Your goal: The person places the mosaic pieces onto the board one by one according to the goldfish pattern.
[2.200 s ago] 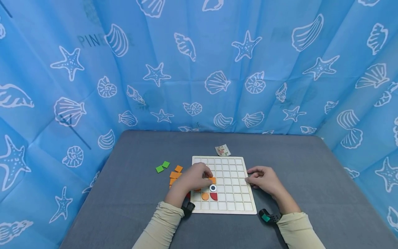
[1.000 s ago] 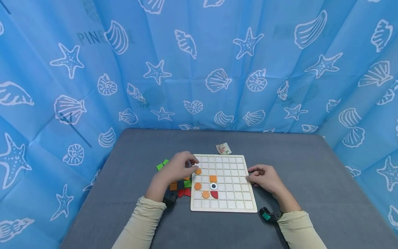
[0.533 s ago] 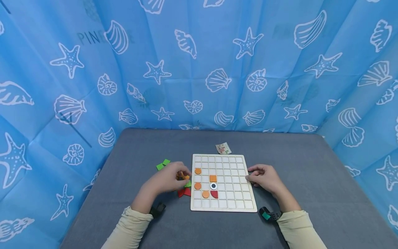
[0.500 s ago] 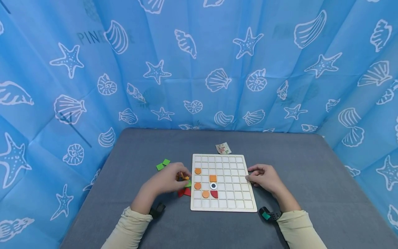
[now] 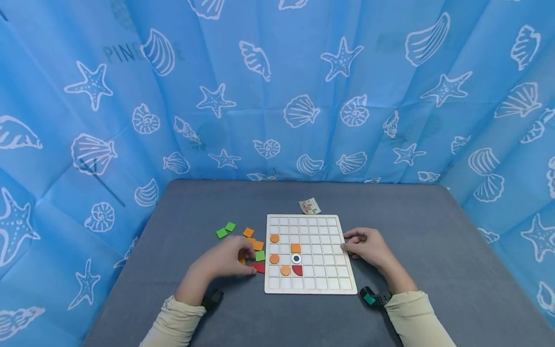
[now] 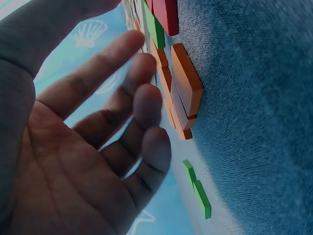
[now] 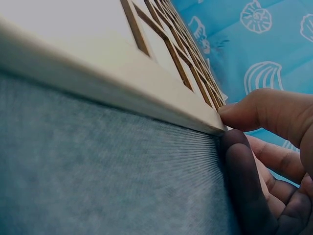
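Note:
Over loose tiles left of the board, my left hand [image 5: 223, 258] [image 6: 83, 147] hangs with fingers apart and nothing held; its thumb is by the red tiles [image 5: 260, 267] [image 6: 169, 17]. Near its fingers lie a green tile [image 5: 260, 256] and orange tiles [image 5: 257, 245] [image 6: 187, 81], some partly hidden. My right hand [image 5: 368, 246] [image 7: 279, 156] pinches the right edge of the pale gridded board [image 5: 310, 291] [image 7: 122, 83], thumb on top. The board bears several orange discs [image 5: 274, 259], an orange square [image 5: 295, 248], a black-and-white round piece [image 5: 296, 259] and a red quarter-round [image 5: 297, 271].
Two green tiles [image 5: 221, 233] [image 6: 201, 198] lie farther left, with an orange tile [image 5: 248, 232] nearby. A small patterned card [image 5: 310, 206] is behind the board. The grey table [image 5: 208, 202] meets a blue shell-print curtain [image 5: 269, 125] at the back.
My left hand has gone from the board to the loose tiles, then slightly nearer to me, with its fingers spread wider. An orange disc on the board's upper left is uncovered. My right hand stays put.

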`<state>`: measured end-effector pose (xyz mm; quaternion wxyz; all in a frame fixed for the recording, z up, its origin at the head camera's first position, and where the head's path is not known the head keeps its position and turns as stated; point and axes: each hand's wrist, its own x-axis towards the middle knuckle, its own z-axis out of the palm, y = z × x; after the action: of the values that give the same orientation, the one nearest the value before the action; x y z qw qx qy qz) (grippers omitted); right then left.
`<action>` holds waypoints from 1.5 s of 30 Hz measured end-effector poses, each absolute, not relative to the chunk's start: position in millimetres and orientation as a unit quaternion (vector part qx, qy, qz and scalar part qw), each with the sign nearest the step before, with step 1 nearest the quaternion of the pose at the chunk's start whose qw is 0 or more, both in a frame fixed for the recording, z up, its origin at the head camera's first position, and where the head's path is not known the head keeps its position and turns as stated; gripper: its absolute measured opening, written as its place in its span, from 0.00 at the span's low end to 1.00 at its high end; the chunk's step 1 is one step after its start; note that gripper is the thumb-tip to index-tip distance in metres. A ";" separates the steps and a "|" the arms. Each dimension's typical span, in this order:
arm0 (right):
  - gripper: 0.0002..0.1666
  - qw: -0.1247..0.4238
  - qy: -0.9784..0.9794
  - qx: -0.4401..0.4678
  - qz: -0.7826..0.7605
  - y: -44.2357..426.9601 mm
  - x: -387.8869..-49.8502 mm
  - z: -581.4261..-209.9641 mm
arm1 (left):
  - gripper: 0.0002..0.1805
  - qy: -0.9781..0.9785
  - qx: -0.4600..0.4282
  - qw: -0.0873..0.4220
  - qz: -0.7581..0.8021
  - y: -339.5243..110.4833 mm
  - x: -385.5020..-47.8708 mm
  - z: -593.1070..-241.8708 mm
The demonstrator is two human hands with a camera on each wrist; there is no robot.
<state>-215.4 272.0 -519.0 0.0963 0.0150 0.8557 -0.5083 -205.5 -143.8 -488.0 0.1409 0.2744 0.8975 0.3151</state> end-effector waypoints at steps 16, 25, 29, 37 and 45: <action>0.23 0.093 0.856 0.018 -0.508 270.2 -215.3 -516.5 | 0.10 0.913 0.255 0.147 0.284 -138.2 -203.6 -488.0; 0.23 0.095 0.855 0.019 -0.509 270.0 -214.8 -516.7 | 0.08 0.904 0.269 0.164 0.289 -138.3 -202.4 -487.8; 0.23 0.095 0.856 0.016 -0.508 271.2 -215.2 -517.8 | 0.09 0.902 0.276 0.161 0.289 -138.8 -202.3 -487.1; 0.23 0.095 0.854 0.014 -0.510 272.2 -215.6 -518.8 | 0.10 0.901 0.282 0.157 0.289 -138.9 -201.7 -486.1; 0.23 0.097 0.854 0.011 -0.512 272.4 -215.2 -517.5 | 0.09 0.906 0.278 0.148 0.282 -137.5 -203.3 -487.3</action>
<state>-215.2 272.4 -517.5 0.0971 0.0113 0.8536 -0.5117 -203.3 -137.5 -487.3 0.1483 0.2782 0.9061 0.2821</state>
